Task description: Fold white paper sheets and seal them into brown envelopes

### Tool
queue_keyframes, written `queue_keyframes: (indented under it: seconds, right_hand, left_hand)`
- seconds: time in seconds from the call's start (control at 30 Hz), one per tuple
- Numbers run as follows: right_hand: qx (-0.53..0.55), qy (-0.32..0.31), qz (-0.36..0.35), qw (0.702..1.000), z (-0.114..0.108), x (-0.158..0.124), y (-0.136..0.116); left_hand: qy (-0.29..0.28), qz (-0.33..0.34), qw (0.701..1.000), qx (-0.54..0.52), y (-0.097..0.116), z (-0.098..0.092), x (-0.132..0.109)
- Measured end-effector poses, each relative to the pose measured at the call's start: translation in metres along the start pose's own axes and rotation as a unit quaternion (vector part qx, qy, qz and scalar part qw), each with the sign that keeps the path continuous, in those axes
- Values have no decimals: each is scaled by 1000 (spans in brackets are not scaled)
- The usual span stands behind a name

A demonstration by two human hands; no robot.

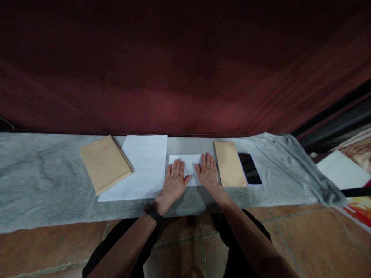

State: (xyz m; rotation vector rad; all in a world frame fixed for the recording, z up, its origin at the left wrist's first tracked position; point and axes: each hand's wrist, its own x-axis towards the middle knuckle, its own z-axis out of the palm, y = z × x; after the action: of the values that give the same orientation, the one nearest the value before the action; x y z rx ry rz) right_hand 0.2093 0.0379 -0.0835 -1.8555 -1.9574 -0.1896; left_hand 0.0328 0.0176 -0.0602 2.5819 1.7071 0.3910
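Left hand (174, 180), right hand (207, 173): fingers flat, pressing folded paper (187, 162), gripping nothing; envelope (230, 164) beside, contents unseen.

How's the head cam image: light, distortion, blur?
Head view: dim, warm light, curtain nearly black at top; fisheye bows the table edge; soft shadow beneath both wrists; left hand, right hand and paper sharp; no motion blur.

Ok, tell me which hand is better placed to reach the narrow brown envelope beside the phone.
Right. The right hand lies flat on the folded white paper, just beside the narrow brown envelope. The left hand, on the paper's other side, would probably have to cross over it.
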Motion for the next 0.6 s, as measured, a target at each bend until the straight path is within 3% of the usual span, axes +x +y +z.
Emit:
queue_keyframes:
  seconds: [0.2, 0.37, 0.6]
  right_hand:
    - [-13, -23, 12, 1000, -8, 0, 5]
    - [-20, -79, 17, 997, -16, 5, 12]
    - [-10, -90, 11, 996, -22, 5, 15]
  left_hand:
    - [-60, 79, 995, -16, 9, -14, -9]
    - [-102, 104, 989, -11, 7, -25, -7]
    - [-123, 127, 984, -17, 6, -28, -13]
